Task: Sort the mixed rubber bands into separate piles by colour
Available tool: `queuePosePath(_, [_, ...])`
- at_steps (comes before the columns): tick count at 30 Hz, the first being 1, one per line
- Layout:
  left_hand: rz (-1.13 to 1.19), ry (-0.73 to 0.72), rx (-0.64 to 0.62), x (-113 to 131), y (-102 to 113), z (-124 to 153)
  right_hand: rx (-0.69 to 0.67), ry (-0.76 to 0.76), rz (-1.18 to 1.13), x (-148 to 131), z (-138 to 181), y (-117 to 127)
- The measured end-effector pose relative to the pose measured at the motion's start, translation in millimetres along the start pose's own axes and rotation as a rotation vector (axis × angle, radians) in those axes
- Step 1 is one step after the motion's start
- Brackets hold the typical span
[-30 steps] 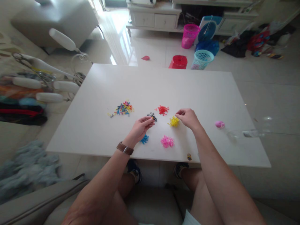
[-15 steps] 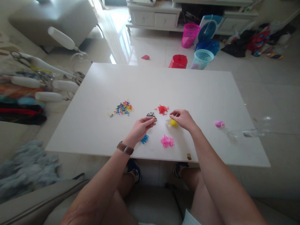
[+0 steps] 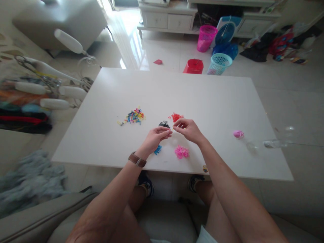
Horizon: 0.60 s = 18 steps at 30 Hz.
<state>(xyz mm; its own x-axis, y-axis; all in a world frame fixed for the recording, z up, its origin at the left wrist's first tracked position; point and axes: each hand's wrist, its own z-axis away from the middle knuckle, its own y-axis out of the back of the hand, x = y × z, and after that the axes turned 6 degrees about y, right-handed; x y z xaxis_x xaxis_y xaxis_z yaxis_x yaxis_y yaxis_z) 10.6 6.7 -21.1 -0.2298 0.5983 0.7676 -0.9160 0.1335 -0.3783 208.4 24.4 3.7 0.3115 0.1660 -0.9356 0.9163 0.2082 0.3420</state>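
On the white table [image 3: 207, 98] lie small sorted heaps of tiny bands: red [image 3: 176, 116], black [image 3: 163, 124], blue [image 3: 158, 150] and pink [image 3: 181, 152]. A mixed-colour heap [image 3: 133, 116] lies further left. My left hand [image 3: 157, 137], with a brown watch strap on the wrist, hovers by the black heap with its fingers pinched together. My right hand [image 3: 187, 129] meets it fingertip to fingertip, also pinched. It covers the spot where the yellow heap lay. What the fingers hold is too small to make out.
A pink object [image 3: 238, 134] and a clear plastic item [image 3: 268, 144] sit near the table's right edge. A small sticker-like thing [image 3: 204, 168] is at the front edge. Baskets [image 3: 218, 63], a red bin [image 3: 193, 66] and clothes lie on the floor behind; a rack [image 3: 48, 84] stands left.
My right hand has moved left from the yellow heap to meet my left hand's fingertips. My left hand stayed near the black heap.
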Motion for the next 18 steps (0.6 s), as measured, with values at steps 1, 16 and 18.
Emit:
queuePosePath(1, [-0.018, -0.003, 0.006, -0.3, 0.9, -0.7, 0.057, -0.033, 0.014, 2.7, -0.8, 5.7])
queuePosePath(16, [-0.535, -0.182, -0.016, -21.6, -3.6, -5.2, 0.024, -0.486, 0.706, 43.6, 11.8, 53.4])
queuePosePath(18, [-0.546, -0.194, -0.021, -25.6, -3.5, -6.9, 0.015, -0.492, 0.719, 44.0, 11.5, 52.6])
